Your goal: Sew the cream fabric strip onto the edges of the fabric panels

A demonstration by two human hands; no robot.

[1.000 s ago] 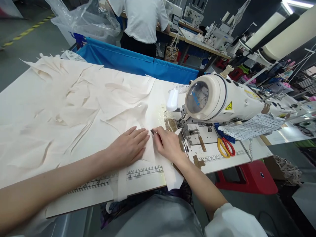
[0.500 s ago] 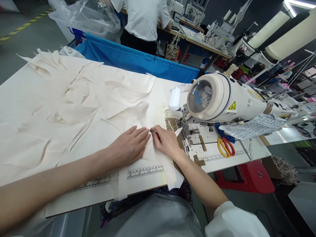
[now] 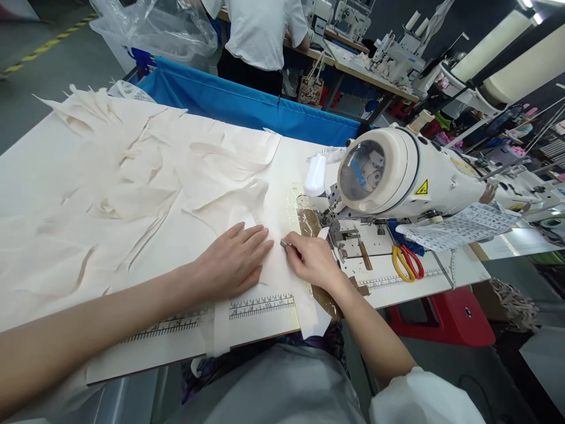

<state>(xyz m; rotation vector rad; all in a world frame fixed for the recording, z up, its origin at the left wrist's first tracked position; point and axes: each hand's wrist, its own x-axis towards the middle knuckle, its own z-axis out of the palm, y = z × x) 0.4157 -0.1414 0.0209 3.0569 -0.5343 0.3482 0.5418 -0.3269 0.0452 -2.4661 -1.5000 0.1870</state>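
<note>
My left hand point(image 3: 232, 259) lies flat with fingers spread on a cream fabric piece point(image 3: 269, 277) at the table's front edge. Just to its right, my right hand point(image 3: 311, 262) is closed, pinching a small metal tool point(image 3: 283, 242) whose tip rests on the same fabric. A white sewing machine point(image 3: 397, 174) stands right of my right hand, its needle area point(image 3: 333, 227) a short way from my fingers. A large pile of cream fabric pieces point(image 3: 132, 171) covers the table's left half.
Yellow and red scissors point(image 3: 408, 263) lie on the machine bed. Printed rulers point(image 3: 260, 306) run along the table's front edge. A blue fabric bin point(image 3: 247, 109) stands behind the table, and a person in a white shirt point(image 3: 260, 35) stands beyond it. A red stool point(image 3: 445, 321) sits lower right.
My right hand with the small tool has shifted slightly right and toward me, away from my left fingertips. My left hand has stayed flat on the fabric.
</note>
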